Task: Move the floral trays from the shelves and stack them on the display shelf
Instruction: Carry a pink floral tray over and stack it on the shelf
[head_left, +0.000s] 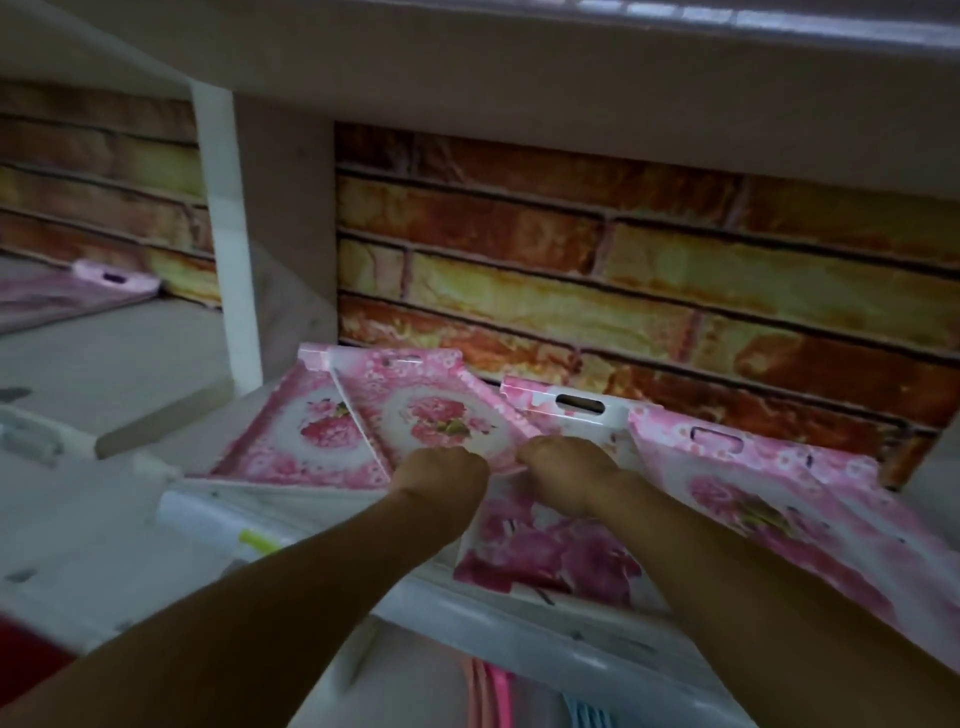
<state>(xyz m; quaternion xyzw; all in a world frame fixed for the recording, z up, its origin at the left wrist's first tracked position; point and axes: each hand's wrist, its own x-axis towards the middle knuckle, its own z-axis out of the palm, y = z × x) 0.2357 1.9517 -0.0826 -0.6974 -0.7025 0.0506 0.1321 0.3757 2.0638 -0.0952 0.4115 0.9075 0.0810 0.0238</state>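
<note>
Both hands are reaching deep into the shelf bay, side by side and nearly touching, and both are curling their fingers onto the near edge of the tilted floral tray (441, 415) that is leaning just beyond them. The left hand (441, 480) is closing on the tray's near lip, knuckles toward the camera; the right hand (563, 475) is gripping close beside it at the tray's near corner, though the blur is hiding exactly how the fingertips are wrapping, so the hold is my reading rather than something plainly shown. Just left of the left hand another floral tray (306, 436) is lying partly under the held one. Beyond the right hand a third tray with a handle slot (576, 408) is standing against the brick-patterned back wall (623, 249), a fourth tray (769, 499) is slanting down to the right of that hand, and a flat floral tray (550, 556) is lying under the right forearm on the white shelf (519, 623). Far to the left, in the neighbouring bay, one more pink tray (104, 283) is resting. The step in hand appears to be the pick-up of a tray from the shelf. The next move is probably calling for a lift clear of the overlapping neighbours, keeping the tray from dragging them forward, then drawing it out under the low shelf above (519, 78).
</note>
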